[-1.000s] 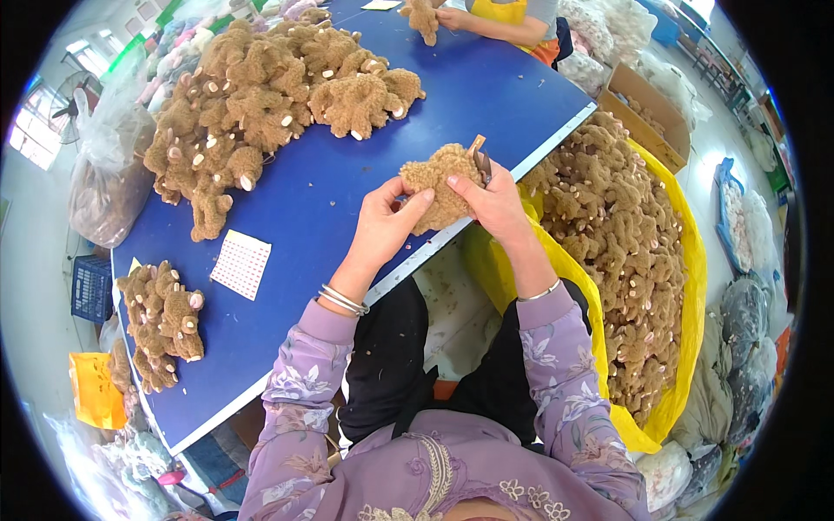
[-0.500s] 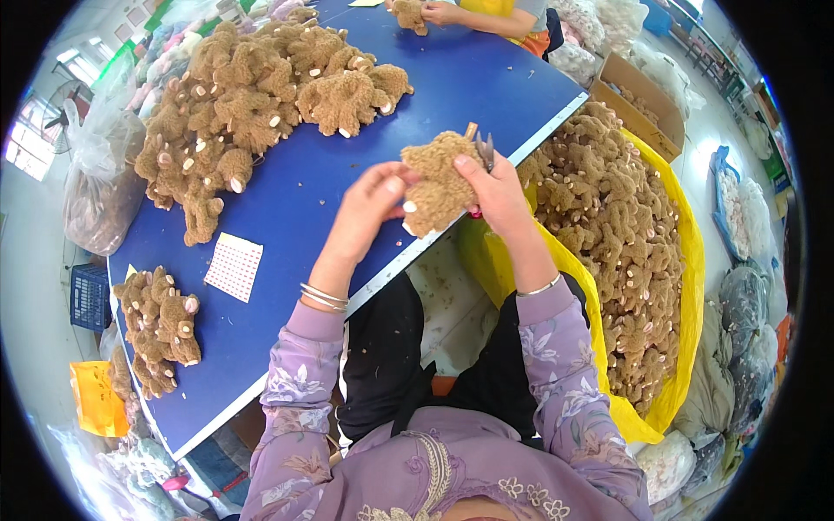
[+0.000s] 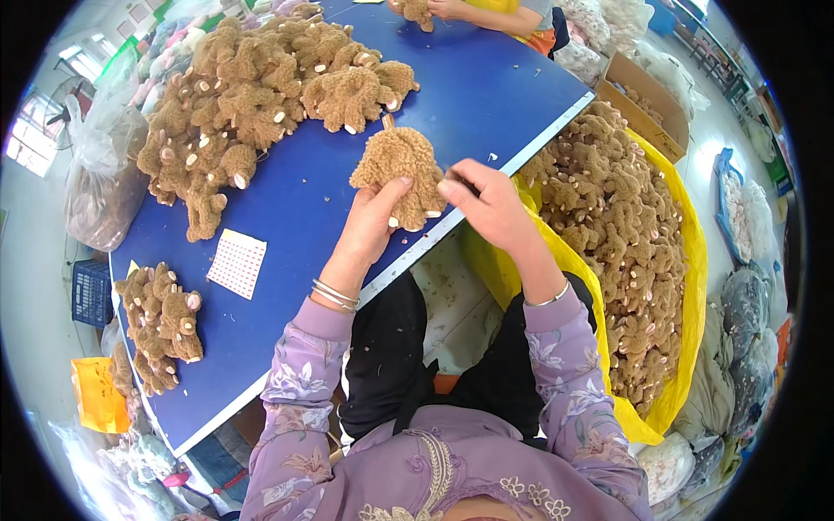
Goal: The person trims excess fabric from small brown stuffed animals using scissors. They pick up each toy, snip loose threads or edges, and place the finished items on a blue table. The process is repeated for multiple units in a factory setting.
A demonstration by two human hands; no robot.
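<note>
My left hand (image 3: 372, 227) grips a brown fluffy plush piece (image 3: 401, 169) by its lower left side, thumb on top. The piece is flat and limp, with small pale tips along its lower edge and a short brown tab at its top. It is held above the blue table (image 3: 321, 200) near the white edge. At the piece's right side, my right hand (image 3: 497, 207) has its fingers curled, the fingertips close to the plush. Small snips are in that hand, largely hidden, with only a dark blurred bit showing between the fingers.
A big heap of similar plush pieces (image 3: 252, 87) covers the far left; a smaller pile (image 3: 161, 326) lies nearer. Between them sits a sheet of small labels (image 3: 236, 264). At right stands a yellow sack (image 3: 692, 286) full of pieces. Across the table another person's hand (image 3: 447, 9) holds plush.
The plush piece has moved left and been turned, and my left hand now grips it. My right hand has let go of the plush and drawn to its right side; the snips' points no longer show clearly.
</note>
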